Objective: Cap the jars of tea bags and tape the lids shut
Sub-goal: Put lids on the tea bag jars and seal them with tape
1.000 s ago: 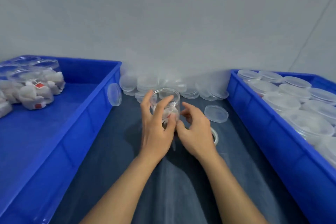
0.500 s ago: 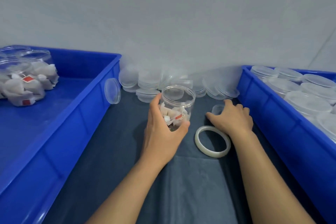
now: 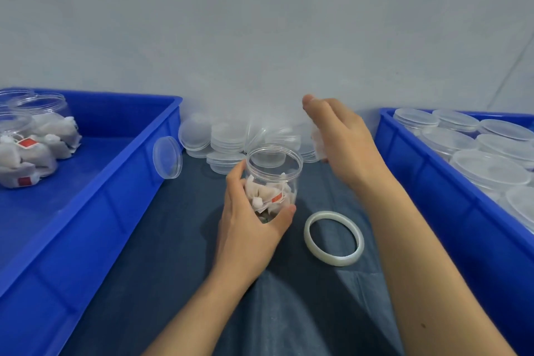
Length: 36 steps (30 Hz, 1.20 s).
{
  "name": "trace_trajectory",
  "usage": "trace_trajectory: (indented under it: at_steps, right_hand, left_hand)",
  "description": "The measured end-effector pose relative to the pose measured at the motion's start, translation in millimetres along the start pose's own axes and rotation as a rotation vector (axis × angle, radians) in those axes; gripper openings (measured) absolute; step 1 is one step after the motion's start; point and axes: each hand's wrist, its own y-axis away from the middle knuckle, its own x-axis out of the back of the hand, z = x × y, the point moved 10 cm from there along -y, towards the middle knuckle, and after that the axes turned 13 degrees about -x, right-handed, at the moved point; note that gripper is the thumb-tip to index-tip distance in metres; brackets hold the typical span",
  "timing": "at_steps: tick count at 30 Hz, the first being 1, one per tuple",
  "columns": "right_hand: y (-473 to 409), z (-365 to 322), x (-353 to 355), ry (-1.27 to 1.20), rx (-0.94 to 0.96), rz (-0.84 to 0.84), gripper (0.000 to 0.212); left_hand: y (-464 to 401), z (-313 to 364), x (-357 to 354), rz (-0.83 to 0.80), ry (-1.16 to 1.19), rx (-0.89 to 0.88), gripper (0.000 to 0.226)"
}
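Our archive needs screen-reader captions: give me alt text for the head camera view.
A person's left hand grips an open jar of tea bags on a dark cloth while the right hand lifts a clear lid beside it. A tape roll lies nearby, between two blue bins.

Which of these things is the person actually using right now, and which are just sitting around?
In use:
- open jar of tea bags, gripped by the left hand
- clear lid, held by the right hand
- tape roll, beside the jar, for sealing

Sitting around:
- pile of spare lids
- left blue bin of uncapped jars
- right blue bin of capped jars
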Motion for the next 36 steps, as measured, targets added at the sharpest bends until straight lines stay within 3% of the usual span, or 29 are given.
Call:
trace_trajectory:
  at_steps: [4, 9, 22, 29, 32, 36]
  right_hand:
    - [7, -14, -10, -0.038, 0.087, -0.026, 0.049]
    - [8, -11, -25, 0.051, 0.113, -0.054, 0.066]
    - [6, 2, -18, 0.308, 0.136, -0.122, 0.057]
    - [10, 7, -28, 0.218, 0.112, -0.361, 0.044]
    - [19, 6, -35, 0.161, 0.124, -0.506, 0.037]
    - [26, 16, -46, -0.033, 0.076, -0.647, 0.042]
  left_hand:
    - [0, 2, 1, 0.008, 0.003, -0.015, 0.09]
    - [0, 1, 2, 0.01, 0.012, -0.004, 0.093]
    - [0, 3, 3, 0.018, 0.047, -0.01, 0.091]
    - [3, 16, 5, 0.018, 0.092, -0.039, 0.096]
    - [4, 14, 6, 0.011, 0.21, -0.024, 0.092]
    - [3, 18, -9, -0.103, 0.696, 0.022, 0.063]
